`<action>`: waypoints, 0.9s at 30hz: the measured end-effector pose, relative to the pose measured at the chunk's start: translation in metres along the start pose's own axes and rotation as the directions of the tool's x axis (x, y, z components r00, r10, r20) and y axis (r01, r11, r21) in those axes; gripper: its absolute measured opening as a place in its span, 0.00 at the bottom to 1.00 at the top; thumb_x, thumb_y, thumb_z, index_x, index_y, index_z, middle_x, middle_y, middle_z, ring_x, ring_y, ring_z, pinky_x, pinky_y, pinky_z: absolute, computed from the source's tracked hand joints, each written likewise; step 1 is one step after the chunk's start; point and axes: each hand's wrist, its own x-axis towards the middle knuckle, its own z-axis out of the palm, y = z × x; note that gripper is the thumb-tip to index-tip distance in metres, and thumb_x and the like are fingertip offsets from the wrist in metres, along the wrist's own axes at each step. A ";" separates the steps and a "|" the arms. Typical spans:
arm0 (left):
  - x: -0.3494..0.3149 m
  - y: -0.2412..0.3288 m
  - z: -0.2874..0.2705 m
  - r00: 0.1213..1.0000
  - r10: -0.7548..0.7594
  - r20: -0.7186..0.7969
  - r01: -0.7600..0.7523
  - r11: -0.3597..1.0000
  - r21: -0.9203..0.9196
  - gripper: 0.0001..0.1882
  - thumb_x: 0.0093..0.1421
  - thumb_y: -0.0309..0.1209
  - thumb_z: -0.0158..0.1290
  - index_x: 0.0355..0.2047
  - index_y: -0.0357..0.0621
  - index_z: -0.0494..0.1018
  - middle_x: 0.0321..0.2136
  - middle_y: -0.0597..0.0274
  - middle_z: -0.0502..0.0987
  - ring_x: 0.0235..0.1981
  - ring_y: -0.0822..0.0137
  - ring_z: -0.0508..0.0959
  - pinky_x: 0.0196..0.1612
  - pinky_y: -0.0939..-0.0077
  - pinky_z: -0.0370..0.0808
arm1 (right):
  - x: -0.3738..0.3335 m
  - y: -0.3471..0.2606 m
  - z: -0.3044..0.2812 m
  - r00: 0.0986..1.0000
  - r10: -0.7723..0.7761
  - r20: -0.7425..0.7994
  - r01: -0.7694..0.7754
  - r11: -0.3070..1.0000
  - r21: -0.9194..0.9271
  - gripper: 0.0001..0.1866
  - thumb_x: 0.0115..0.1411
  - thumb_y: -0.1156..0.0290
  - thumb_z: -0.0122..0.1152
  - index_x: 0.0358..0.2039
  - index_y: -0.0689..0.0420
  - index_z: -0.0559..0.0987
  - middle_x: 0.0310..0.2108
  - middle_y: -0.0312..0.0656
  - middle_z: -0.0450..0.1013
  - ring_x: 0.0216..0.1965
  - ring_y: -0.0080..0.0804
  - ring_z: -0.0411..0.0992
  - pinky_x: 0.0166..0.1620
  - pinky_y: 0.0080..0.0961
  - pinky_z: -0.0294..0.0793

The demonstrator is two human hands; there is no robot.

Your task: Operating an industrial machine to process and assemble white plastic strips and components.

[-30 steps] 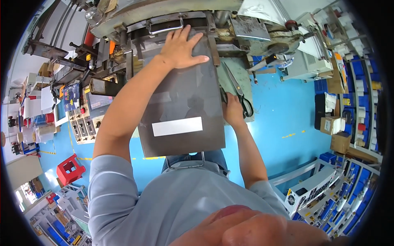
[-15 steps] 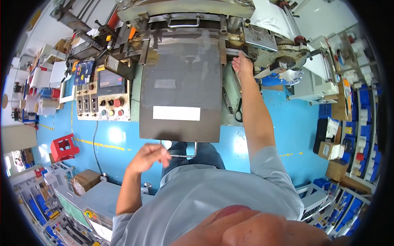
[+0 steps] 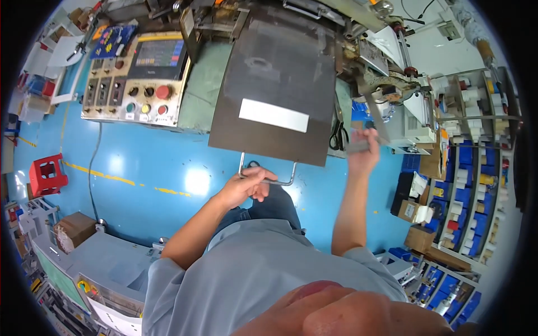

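One dark metal plate [image 3: 274,89] carries one white label strip [image 3: 273,115] and one wire handle [image 3: 268,173]. One control panel [image 3: 137,78] shows one screen [image 3: 158,53] and one red round button [image 3: 163,92]. One red plastic stool [image 3: 47,175] and one cardboard box [image 3: 73,231] stand on the blue floor [image 3: 168,168]. One pair of scissors [image 3: 338,134] hangs beside the plate. Two hands are in view, the left hand [image 3: 249,187] and the right hand [image 3: 364,154].

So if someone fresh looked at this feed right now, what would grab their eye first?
Probably the big dark panel with a white label, hanging off the front of the machine at top centre, with the left hand closed on the wire handle at its lower edge. Next, the right hand raised beside it, gripping a flat metal strip. Then the control panel with coloured buttons, upper left above the blue floor.
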 end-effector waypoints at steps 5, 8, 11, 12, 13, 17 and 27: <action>0.009 -0.002 -0.006 0.996 0.087 -0.009 -0.084 0.982 0.167 0.21 0.69 0.42 0.42 0.35 0.37 0.77 0.19 0.63 0.76 0.21 0.75 0.75 0.25 0.83 0.68 | -0.067 -0.068 0.010 0.903 -0.158 0.400 0.421 0.510 -0.750 0.10 0.66 0.63 0.53 0.38 0.58 0.72 0.20 0.36 0.66 0.17 0.18 0.58 0.19 0.17 0.55; 0.011 -0.008 -0.006 0.991 0.134 0.027 -0.136 0.988 0.075 0.18 0.67 0.38 0.45 0.33 0.37 0.77 0.18 0.63 0.76 0.20 0.74 0.76 0.23 0.82 0.68 | -0.054 -0.074 0.047 0.772 0.054 0.633 0.620 0.150 -0.770 0.05 0.63 0.76 0.50 0.37 0.62 0.74 0.21 0.39 0.69 0.20 0.22 0.66 0.24 0.18 0.63; 0.009 -0.010 -0.009 0.983 0.173 0.061 -0.178 0.980 0.087 0.14 0.65 0.35 0.49 0.36 0.36 0.77 0.20 0.62 0.77 0.22 0.75 0.76 0.27 0.81 0.71 | -0.024 -0.050 0.103 0.712 0.276 0.646 0.694 -0.133 -0.708 0.06 0.59 0.81 0.51 0.36 0.62 0.75 0.24 0.41 0.71 0.22 0.25 0.69 0.28 0.21 0.68; 0.006 -0.009 -0.010 0.974 0.211 0.082 -0.218 0.973 0.078 0.13 0.65 0.32 0.48 0.41 0.35 0.75 0.23 0.62 0.79 0.25 0.75 0.77 0.30 0.81 0.72 | -0.009 -0.039 0.113 0.654 0.307 0.692 0.750 -0.140 -0.647 0.06 0.58 0.81 0.52 0.36 0.61 0.75 0.24 0.42 0.71 0.21 0.27 0.69 0.28 0.22 0.68; 0.004 -0.014 -0.010 0.967 0.248 0.066 -0.253 0.964 0.078 0.12 0.65 0.32 0.50 0.42 0.36 0.75 0.23 0.63 0.78 0.26 0.76 0.77 0.31 0.81 0.73 | 0.002 -0.030 0.125 0.675 0.336 0.657 0.731 -0.178 -0.659 0.06 0.57 0.81 0.53 0.36 0.60 0.76 0.24 0.42 0.71 0.22 0.28 0.70 0.29 0.22 0.69; 0.003 -0.046 -0.007 0.918 0.396 0.018 -0.393 0.906 0.156 0.14 0.65 0.33 0.50 0.47 0.38 0.71 0.26 0.60 0.79 0.27 0.74 0.78 0.31 0.78 0.74 | 0.056 -0.003 0.151 0.573 0.372 0.730 0.819 -0.226 -0.528 0.07 0.56 0.79 0.59 0.37 0.59 0.76 0.28 0.42 0.75 0.25 0.31 0.72 0.32 0.23 0.71; 0.015 -0.053 0.001 0.776 0.629 -0.050 -0.605 0.765 0.221 0.07 0.64 0.31 0.51 0.36 0.42 0.67 0.24 0.61 0.79 0.24 0.66 0.77 0.28 0.74 0.73 | 0.162 0.041 0.173 0.470 0.475 0.744 0.876 -0.149 -0.458 0.21 0.63 0.53 0.53 0.41 0.60 0.75 0.29 0.49 0.72 0.32 0.42 0.71 0.38 0.30 0.69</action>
